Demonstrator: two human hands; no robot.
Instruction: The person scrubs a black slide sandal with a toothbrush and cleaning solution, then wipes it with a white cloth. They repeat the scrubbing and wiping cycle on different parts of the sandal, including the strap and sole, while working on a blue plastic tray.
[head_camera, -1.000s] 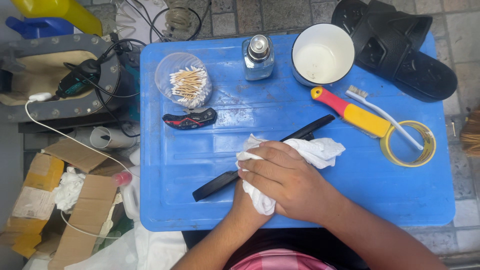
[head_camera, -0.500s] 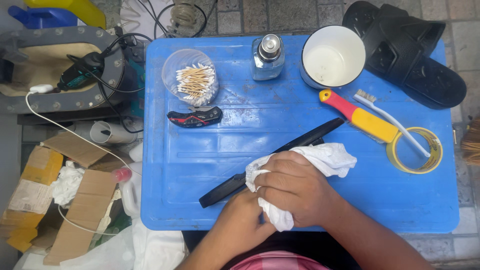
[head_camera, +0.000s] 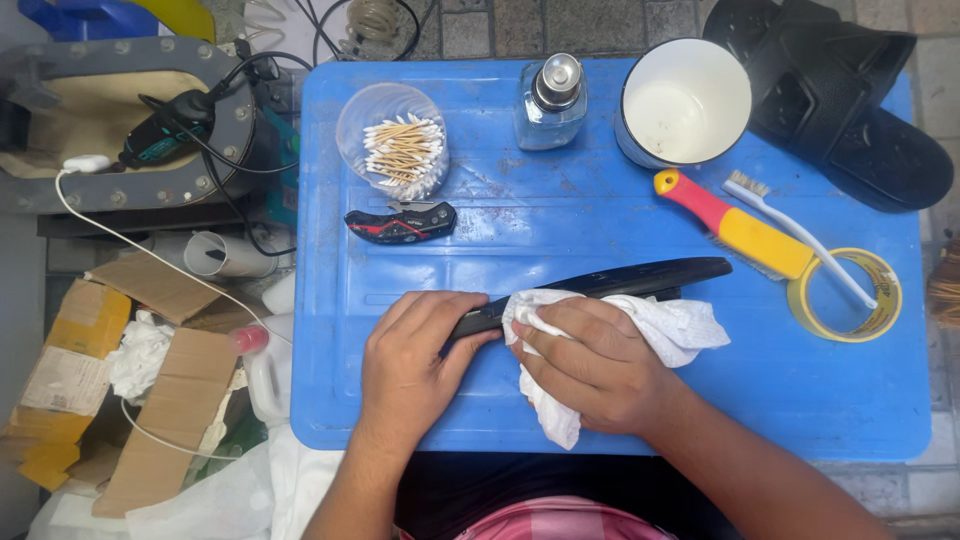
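A long, narrow black strip (head_camera: 650, 278), glossy and slightly curved, lies flat on the blue bench (head_camera: 600, 215), running at a slant from the middle of the near edge up toward the right edge. Its far end is bare and tapers to a rounded tip. Its near end is pinned under the left hand (head_camera: 415, 345), whose fingers press it down. A crumpled white cloth (head_camera: 675, 325) is wrapped over the strip's middle, bunched in the right hand (head_camera: 590, 360); one loose corner spreads toward the right edge and another hangs toward the near edge.
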